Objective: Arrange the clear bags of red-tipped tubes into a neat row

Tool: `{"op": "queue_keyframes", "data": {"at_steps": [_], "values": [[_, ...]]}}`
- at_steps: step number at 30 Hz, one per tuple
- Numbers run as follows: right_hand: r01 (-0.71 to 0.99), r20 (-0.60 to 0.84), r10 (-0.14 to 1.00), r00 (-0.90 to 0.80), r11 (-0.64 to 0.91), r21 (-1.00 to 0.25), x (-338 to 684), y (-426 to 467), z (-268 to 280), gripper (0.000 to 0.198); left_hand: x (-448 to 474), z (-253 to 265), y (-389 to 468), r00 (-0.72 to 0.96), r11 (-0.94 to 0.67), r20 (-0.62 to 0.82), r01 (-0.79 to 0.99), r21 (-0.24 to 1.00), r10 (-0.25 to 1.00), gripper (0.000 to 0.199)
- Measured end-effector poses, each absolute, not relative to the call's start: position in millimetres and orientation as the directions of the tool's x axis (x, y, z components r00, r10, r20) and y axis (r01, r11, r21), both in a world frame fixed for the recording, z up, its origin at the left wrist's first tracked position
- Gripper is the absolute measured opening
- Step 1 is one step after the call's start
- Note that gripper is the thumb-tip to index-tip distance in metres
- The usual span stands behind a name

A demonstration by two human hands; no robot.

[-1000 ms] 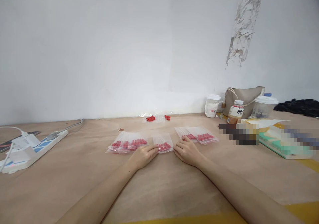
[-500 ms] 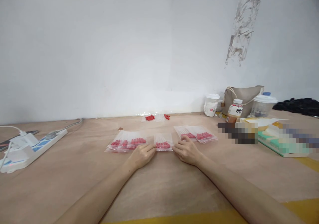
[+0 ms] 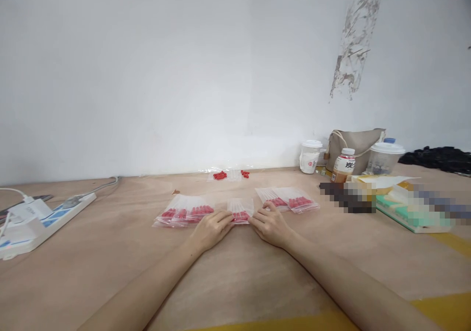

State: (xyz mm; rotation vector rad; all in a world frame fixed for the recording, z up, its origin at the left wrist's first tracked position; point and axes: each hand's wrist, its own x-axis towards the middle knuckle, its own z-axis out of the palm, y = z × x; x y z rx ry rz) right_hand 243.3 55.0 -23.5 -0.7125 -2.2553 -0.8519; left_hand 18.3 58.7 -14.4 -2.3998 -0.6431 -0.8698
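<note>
A small clear plastic bag (image 3: 240,206) with a row of red pieces along its near end lies flat on the table between my hands. My left hand (image 3: 213,229) has its fingers together at the bag's near left corner. At the near right corner, my right hand (image 3: 271,225) has curled fingers on the bag's edge. Left of them is an overlapping group of similar filled bags (image 3: 189,208). More filled bags (image 3: 302,201) lie just beyond my right hand. The fingertips are partly hidden.
Loose red pieces (image 3: 220,175) lie on clear plastic near the wall. A white power strip (image 3: 69,218) with plugged-in chargers is at left. At right stand a lidded paper cup (image 3: 309,158), a bottle (image 3: 344,166), a grey bag (image 3: 355,144) and a green-and-white pack (image 3: 401,208).
My right hand has shifted slightly left, and my left hand slightly right, both closer over the small bag's near corners. The whole view has shifted a little.
</note>
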Motion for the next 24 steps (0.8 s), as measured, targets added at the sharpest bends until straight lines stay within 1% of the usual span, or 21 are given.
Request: {"op": "queue_keyframes", "data": {"at_steps": [2, 5, 8, 11, 14, 19, 24], "values": [[0.659, 0.707, 0.259, -0.658, 0.653, 0.374, 242, 56, -24, 0.022, 23, -13, 61, 0.720, -0.784, 0.659, 0.532, -0.321, 0.219, 0.019], [0.660, 0.715, 0.255, -0.651, 0.656, 0.366, 242, 56, -24, 0.022, 28, -11, 66, 0.770, -0.808, 0.627, 0.441, -0.390, 0.118, 0.016], [0.665, 0.724, 0.258, -0.639, 0.658, 0.353, 242, 57, -24, 0.022, 33, -9, 70, 0.775, -0.809, 0.630, 0.400, -0.431, 0.048, 0.015], [0.663, 0.722, 0.258, -0.643, 0.659, 0.356, 242, 57, -23, 0.021, 34, -9, 72, 0.762, -0.806, 0.646, 0.407, -0.429, 0.041, 0.019], [0.675, 0.717, 0.268, -0.643, 0.641, 0.366, 242, 57, -22, 0.022, 35, -11, 72, 0.747, -0.802, 0.662, 0.430, -0.413, 0.060, 0.021], [0.693, 0.718, 0.289, -0.633, 0.625, 0.359, 243, 57, -23, 0.022, 42, -12, 72, 0.728, -0.807, 0.679, 0.457, -0.375, 0.097, 0.016], [0.684, 0.710, 0.277, -0.647, 0.623, 0.380, 242, 57, -24, 0.022, 52, -13, 73, 0.760, -0.808, 0.644, 0.435, -0.397, 0.093, 0.014]]}}
